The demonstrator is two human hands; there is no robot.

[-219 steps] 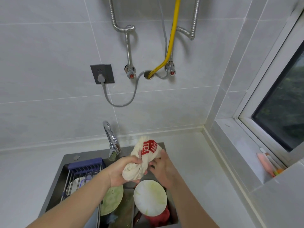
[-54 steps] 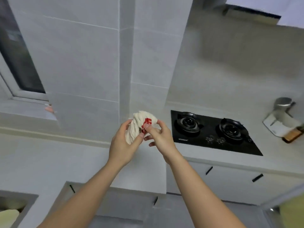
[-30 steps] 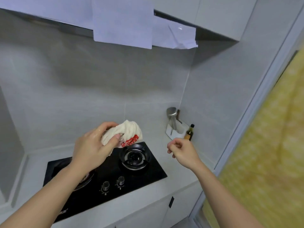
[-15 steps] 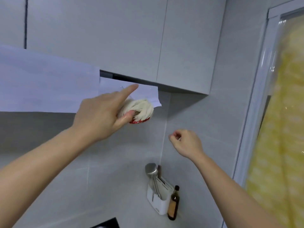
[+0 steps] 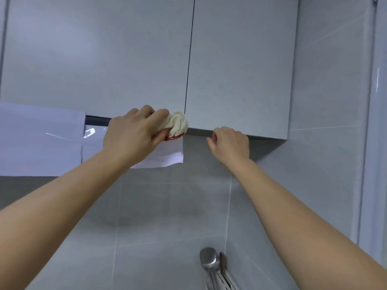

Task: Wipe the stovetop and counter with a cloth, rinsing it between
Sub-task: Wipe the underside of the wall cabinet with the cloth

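A: Looking up now at the wall cabinets (image 5: pixel 240 65), no longer down at the black hob of a second ago; stovetop and counter gone from view; means wiping of those two not yet under way, judging from this angle.

B: Agreed; seems a detour to the cabinet's lower edge instead; paper sheets (image 5: pixel 39 141) taped along the hood at left, hanging lower than the cabinet edge.

A: And the grey tiled wall (image 5: pixel 171 206) below, far side; metal ladle top (image 5: pixel 207 258) poking up at bottom, right of centre.

B: Left hand (image 5: pixel 134 135) raised higher than half a second back; pointing finger now folded in; fingers curled round the cloth (image 5: pixel 177 124), gripping it as a wrung, twisted wad.

A: Cloth sticking out to the right of that fist, pressed up against the bottom of the seam between the two cabinet doors; red print showing underneath.

B: Right hand (image 5: pixel 230 143) just right of the cloth, not touching it; fingers loosely curled at the underside of the cabinet edge; holding nothing visible; hooked on the edge or merely near it, impossible to tell.
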